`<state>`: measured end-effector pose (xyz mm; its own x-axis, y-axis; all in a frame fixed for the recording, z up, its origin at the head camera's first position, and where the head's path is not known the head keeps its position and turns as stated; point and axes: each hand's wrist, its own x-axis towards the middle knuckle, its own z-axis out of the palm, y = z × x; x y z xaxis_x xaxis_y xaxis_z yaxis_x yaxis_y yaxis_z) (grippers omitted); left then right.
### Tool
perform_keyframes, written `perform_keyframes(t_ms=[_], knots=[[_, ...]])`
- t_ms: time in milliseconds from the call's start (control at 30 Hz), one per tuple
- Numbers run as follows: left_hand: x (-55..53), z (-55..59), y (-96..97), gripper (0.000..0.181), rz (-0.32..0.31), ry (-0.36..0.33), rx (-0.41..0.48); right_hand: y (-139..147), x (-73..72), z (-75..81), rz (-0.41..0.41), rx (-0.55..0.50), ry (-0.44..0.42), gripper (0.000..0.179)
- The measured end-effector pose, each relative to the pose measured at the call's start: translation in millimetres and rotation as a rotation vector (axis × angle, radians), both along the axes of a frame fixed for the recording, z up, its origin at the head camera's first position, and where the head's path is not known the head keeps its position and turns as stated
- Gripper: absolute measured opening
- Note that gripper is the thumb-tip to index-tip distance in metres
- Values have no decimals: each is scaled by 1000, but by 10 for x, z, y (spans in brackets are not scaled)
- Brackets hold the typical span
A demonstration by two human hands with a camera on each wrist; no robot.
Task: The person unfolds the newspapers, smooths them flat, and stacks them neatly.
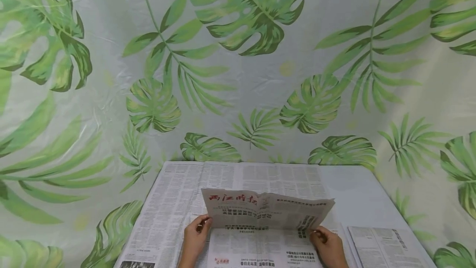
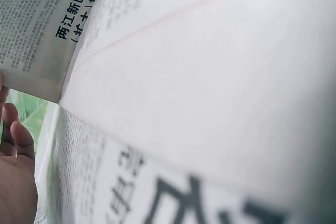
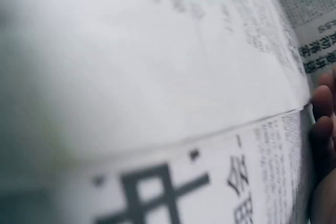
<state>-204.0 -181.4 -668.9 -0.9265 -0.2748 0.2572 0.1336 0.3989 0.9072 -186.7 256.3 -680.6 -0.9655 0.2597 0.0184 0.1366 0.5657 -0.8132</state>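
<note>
A newspaper with a red title is held at both sides, its upper part standing up and bent along a crosswise crease. My left hand pinches its left edge near that crease, thumb and fingers curled. On the opposite edge, my right hand grips the paper in the same way. The left wrist view has the page filling most of the picture, with the left hand's fingers at its edge. In the right wrist view, the right hand's fingers meet the margin of the sheet.
Spread newspaper sheets cover much of the white table. A folded newspaper lies at the right front. Behind and beside the table hangs a leaf-patterned sheet.
</note>
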Motion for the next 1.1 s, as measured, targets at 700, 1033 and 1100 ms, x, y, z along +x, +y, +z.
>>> perform_keyframes(t_ms=[700, 1033, 1100], knots=[[-23, -121, -31, 13, -31, -94, -64, 30, -105, -57, 3, 119, 1, 24], [7, -132, 12, 8, -15, -15, -218, 14, -86, -54, -30, 111, 3, 28], [6, -150, 14, 6, -13, 1, -239, 11, -88, -50, -32, 114, 5, 27]])
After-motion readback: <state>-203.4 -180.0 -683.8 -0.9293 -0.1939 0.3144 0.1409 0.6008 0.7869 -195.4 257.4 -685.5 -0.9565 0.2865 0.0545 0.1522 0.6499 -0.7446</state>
